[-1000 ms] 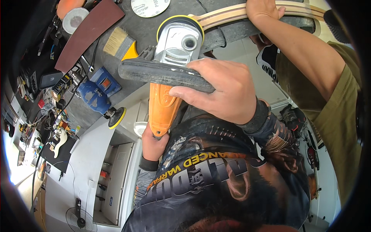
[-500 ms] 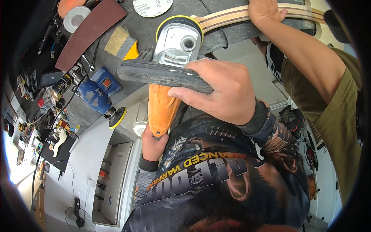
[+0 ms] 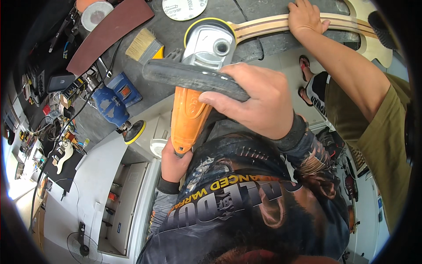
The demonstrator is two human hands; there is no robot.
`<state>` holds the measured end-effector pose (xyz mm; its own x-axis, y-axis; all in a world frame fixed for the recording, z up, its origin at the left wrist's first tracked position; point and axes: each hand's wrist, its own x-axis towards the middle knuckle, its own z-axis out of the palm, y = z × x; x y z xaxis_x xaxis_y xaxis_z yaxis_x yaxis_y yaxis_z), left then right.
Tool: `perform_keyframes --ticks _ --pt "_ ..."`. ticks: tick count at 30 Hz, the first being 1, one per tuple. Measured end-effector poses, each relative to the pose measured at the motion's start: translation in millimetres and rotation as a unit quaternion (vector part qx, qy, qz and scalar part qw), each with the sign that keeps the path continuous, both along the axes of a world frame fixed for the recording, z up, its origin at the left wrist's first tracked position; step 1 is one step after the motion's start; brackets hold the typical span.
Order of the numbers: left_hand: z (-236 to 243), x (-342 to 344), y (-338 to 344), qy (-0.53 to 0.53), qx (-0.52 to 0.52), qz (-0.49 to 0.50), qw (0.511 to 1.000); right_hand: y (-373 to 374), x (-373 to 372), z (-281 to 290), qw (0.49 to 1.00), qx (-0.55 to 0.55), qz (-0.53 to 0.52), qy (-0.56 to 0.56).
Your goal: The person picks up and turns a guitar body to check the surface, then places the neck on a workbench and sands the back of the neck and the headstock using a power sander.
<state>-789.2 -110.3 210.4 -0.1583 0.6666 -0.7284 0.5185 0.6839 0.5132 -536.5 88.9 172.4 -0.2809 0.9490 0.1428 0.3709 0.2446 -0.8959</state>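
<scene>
An orange and silver polisher (image 3: 190, 114) with a round yellow-edged pad (image 3: 186, 37) lies across the middle of the view. Its pad end is over the grey bench, against the end of a striped wooden guitar neck (image 3: 263, 25). My right hand (image 3: 259, 99) is closed round the right side of the black loop handle (image 3: 176, 77). Behind the tool's rear end, my left hand (image 3: 175, 163) wraps the body, its fingers mostly hidden. A co-worker's hand (image 3: 304, 18) presses flat on the neck farther right.
A brush (image 3: 143, 46), a white sanding disc (image 3: 184, 8), a brown abrasive sheet (image 3: 107, 35) and a blue power tool (image 3: 109, 105) with a small pad lie on the bench (image 3: 171, 17). Cables (image 3: 79, 112) run down the left. The co-worker (image 3: 373, 114) stands at the right.
The bench things and the polisher's pad end appear slightly farther right and lower in view. Both my hands keep their hold. The co-worker's hand stays on the neck.
</scene>
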Motion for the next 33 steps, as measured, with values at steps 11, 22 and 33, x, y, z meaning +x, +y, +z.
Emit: perform_keyframes --ticks 11,22,33 --pt "-1.6 6.0 0.9 0.003 0.019 0.018 1.000 -2.4 7.1 1.3 1.000 -0.012 0.001 -0.007" --pt "4.9 -2.6 -10.4 0.006 -0.002 0.006 1.000 -19.1 -2.9 3.0 1.000 -0.017 0.011 0.010" --pt "4.4 -3.7 -19.8 0.008 0.002 0.020 1.000 -23.4 -5.0 4.8 0.999 -0.044 0.025 -0.007"
